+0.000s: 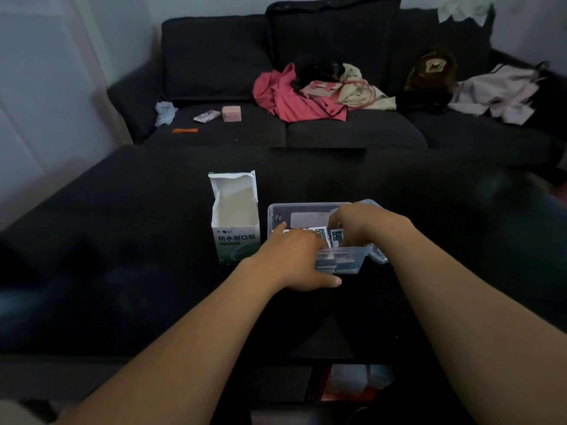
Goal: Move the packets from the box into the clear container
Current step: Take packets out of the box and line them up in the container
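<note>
Packets (pixel 333 237): stacked inside clear container (pixel 277 211) on dark table (pixel 122 240). Left hand (pixel 294 259) spread flat over them; right hand (pixel 357 223) curled, pinching one. Opened box (pixel 234 216) stands just beside.

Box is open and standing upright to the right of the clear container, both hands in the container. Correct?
Not quite: in the head view the open box stands upright to the left of the clear container, not the right. Both the left hand and right hand are at the container.
</note>
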`<state>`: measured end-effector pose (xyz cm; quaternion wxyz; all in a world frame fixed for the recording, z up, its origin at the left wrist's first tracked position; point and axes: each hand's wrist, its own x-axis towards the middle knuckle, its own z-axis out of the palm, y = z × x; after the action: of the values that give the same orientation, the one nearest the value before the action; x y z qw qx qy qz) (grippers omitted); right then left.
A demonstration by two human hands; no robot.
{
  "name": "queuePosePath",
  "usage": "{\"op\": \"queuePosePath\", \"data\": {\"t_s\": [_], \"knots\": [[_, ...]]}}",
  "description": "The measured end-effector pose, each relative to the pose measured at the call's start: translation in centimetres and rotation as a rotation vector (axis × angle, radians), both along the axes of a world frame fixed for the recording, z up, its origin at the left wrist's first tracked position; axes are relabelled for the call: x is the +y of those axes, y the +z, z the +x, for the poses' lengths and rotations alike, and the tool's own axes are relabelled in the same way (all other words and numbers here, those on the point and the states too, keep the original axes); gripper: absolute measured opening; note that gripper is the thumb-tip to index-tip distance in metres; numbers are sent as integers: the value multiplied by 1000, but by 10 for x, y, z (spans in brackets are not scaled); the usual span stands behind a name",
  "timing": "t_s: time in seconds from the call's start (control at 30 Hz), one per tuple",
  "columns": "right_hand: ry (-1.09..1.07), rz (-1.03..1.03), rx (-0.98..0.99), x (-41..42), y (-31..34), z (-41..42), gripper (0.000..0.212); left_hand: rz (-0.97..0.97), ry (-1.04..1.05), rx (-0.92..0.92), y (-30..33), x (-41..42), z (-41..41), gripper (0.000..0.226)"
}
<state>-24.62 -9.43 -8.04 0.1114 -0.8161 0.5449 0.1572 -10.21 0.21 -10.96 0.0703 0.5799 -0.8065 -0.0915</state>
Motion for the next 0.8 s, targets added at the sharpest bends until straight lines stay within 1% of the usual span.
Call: {"op": "queuePosePath", "data": {"t_s": [0.1, 0.23, 0.3, 0.37, 0.43, 0.5, 0.53, 0.57, 0.6, 0.63, 0.67, 0.7, 0.73, 0.8], "knots": [[-11, 29, -38, -2, 5, -3, 50, -4, -11, -3, 1, 0, 1, 50], [-65, -17, -107, -3, 13, -7, 66, 1, -29, -8, 1, 0, 4, 51], [-61, -33, -103, -2, 19, -7, 66, -29, -50, 34, 3, 3, 7, 49], [-42, -91, -129, 0, 28, -5, 58, -103, -46, 132, 11, 8, 11, 48], [-19, -247, -212, 6, 39, 0, 42, -254, -19, 268, 25, 17, 20, 43], [8, -404, -330, 15, 45, 11, 25, -495, 46, 453, 42, 29, 35, 28], [35, -439, -424, 20, 48, 18, 15, -644, 116, 562, 48, 35, 47, 20], [77, -437, -547, 26, 51, 27, 8, -774, 223, 659, 53, 42, 61, 15], [126, -401, -663, 32, 53, 37, 8, -855, 357, 746, 58, 49, 75, 15], [184, -343, -749, 41, 55, 51, 10, -874, 509, 810, 59, 54, 94, 16], [235, -281, -780, 49, 54, 62, 11, -809, 644, 864, 56, 57, 108, 18], [284, -233, -774, 55, 52, 75, 12, -683, 756, 890, 51, 58, 122, 19], [323, -217, -745, 58, 47, 89, 13, -532, 825, 882, 43, 57, 134, 23], [342, -260, -682, 61, 39, 111, 15, -292, 839, 826, 26, 53, 144, 37]]}}
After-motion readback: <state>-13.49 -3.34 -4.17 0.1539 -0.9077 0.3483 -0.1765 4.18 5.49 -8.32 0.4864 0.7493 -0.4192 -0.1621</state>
